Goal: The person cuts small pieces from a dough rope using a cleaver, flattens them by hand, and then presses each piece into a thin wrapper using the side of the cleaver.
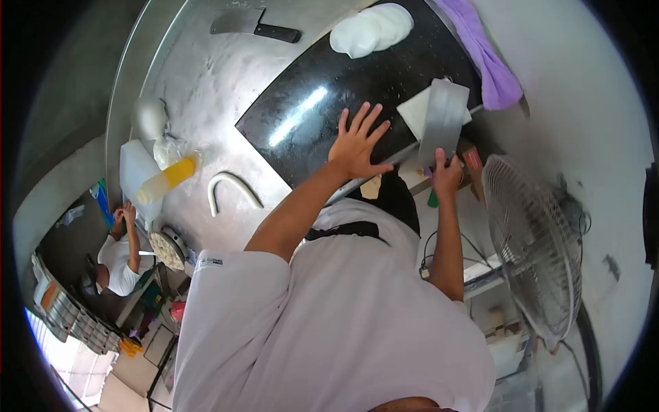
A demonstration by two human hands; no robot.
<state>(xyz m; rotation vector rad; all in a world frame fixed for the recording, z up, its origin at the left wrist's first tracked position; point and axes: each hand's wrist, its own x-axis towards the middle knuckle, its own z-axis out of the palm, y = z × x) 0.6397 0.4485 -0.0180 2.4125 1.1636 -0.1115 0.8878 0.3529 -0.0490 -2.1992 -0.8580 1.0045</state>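
Observation:
My left hand (355,145) is spread palm down over the near edge of a glossy black board (302,117), with nothing in it. To its right, my right hand (447,174) grips the handle end of a wide metal cleaver (446,113), its blade pointing away from me. The blade lies across a white square item (414,115) at the board's right edge; whether they touch is unclear. Several flat, overlapping white dough-like pieces (371,31) rest at the board's far end. A pale curved dough-like strip (230,180) is on the metal table (199,103) at the left.
Another cleaver (274,31) lies at the far left of the board. A purple cloth (491,65) hangs at the right edge, above a standing fan (532,240). A yellow-filled bottle (166,181) lies by a plastic container (137,165). A co-worker (122,264) is at far left.

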